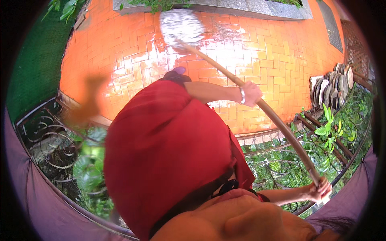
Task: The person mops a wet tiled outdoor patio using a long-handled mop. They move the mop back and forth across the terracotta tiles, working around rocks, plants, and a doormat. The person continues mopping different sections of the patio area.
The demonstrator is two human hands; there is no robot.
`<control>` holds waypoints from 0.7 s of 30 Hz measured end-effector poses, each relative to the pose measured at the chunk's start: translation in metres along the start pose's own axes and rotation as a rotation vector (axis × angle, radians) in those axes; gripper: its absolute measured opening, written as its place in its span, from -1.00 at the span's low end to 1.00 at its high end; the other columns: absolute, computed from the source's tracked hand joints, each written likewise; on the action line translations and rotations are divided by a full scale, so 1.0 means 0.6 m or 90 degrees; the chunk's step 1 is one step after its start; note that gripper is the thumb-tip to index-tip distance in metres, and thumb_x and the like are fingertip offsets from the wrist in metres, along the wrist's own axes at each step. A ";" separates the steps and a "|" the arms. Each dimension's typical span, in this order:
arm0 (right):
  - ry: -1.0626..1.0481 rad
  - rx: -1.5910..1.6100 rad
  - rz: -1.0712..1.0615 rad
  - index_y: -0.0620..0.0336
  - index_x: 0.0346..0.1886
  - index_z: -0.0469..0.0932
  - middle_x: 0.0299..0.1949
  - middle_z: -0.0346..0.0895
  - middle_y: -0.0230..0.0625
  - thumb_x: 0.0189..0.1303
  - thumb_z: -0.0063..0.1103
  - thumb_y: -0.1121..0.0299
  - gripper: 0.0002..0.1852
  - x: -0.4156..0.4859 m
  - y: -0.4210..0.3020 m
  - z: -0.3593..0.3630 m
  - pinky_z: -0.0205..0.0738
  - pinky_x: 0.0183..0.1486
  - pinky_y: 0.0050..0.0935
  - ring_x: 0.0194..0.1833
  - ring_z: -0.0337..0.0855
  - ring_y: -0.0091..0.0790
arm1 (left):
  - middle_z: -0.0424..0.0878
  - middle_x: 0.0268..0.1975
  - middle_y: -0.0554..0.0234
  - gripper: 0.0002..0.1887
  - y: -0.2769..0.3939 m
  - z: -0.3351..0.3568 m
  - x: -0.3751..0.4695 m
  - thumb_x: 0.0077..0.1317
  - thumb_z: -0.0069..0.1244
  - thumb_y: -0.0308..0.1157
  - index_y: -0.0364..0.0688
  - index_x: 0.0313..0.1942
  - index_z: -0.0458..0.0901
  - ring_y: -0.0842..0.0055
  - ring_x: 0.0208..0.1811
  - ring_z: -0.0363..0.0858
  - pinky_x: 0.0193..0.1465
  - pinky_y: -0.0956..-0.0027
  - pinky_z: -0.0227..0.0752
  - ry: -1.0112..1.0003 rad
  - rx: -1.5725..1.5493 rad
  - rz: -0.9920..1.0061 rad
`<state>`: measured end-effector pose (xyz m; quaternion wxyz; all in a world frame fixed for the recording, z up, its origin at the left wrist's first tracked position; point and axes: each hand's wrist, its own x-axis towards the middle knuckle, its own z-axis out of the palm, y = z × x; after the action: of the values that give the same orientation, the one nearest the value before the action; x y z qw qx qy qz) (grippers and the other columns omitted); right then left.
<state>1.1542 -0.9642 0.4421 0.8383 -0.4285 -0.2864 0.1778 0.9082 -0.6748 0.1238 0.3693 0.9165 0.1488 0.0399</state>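
Note:
A mop with a white, motion-blurred head [182, 27] rests on the shiny, wet-looking orange tile floor [277, 69], close to a stone planter. Its long wooden handle [217, 64] slants down to the right and looks bent by the lens. Around the middle of this handle my left hand [251, 94] is closed, a silvery bracelet at its wrist. Farther back, my right hand [321, 190] grips the handle near its upper end. My red top [169, 135] fills the middle of the view and hides most of my legs. A dark shoe shows beyond it.
The grey stone planter edge [241, 9] borders the floor ahead. Several flat stone-like slabs [331, 86] stand stacked at right, near a lattice. Scrolled metal railing [55, 144] and leafy plants [280, 168] lie along the near side. Purple fabric [57, 208] rims the lower view.

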 end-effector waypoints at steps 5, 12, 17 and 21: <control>-0.009 -0.116 0.088 -0.03 -0.69 0.24 -0.81 0.09 -0.58 0.26 -0.18 0.36 -0.68 0.047 0.271 -0.035 0.09 -0.68 -0.52 -0.77 0.11 -0.62 | 0.64 -0.49 0.12 -0.89 -0.136 0.026 -0.091 -0.05 0.04 -0.33 -0.11 -0.50 0.64 0.21 -0.42 0.63 -0.41 0.16 0.47 -0.105 0.058 -0.209; -0.024 0.163 0.481 0.02 -0.70 0.08 -0.76 -0.07 -0.47 0.23 -0.11 0.30 -0.62 -0.058 0.623 0.149 0.11 -0.39 -0.36 -0.64 0.02 -0.44 | 0.68 -0.31 -0.02 -0.77 -0.379 0.069 -0.270 0.06 0.06 -0.21 -0.14 -0.35 0.69 0.17 -0.19 0.66 -0.14 0.18 0.53 -0.173 0.060 -0.615; 0.170 0.123 0.453 -0.03 -0.75 0.05 -0.77 -0.08 -0.55 0.18 -0.10 0.29 -0.60 0.067 0.582 0.067 0.00 -0.56 -0.52 -0.68 -0.02 -0.57 | 0.67 -0.44 0.06 -0.78 -0.389 0.123 -0.101 -0.01 0.12 -0.17 -0.10 -0.44 0.71 0.21 -0.37 0.67 -0.29 0.20 0.51 -0.185 0.075 -0.473; 0.137 -0.164 0.219 -0.10 -0.75 0.09 -0.78 -0.01 -0.58 0.06 -0.02 0.34 -0.66 0.198 0.437 -0.051 -0.11 -0.65 -0.58 -0.74 -0.03 -0.62 | 0.63 -0.50 0.00 -0.74 -0.278 0.145 0.135 0.03 0.09 -0.19 -0.22 -0.45 0.67 0.16 -0.43 0.62 -0.36 0.13 0.46 -0.172 -0.013 -0.270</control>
<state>1.2513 -0.7690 0.2514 0.7597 -0.5909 -0.1387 0.2332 0.9606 -0.5945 -0.0573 0.3950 0.8581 0.2866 -0.1596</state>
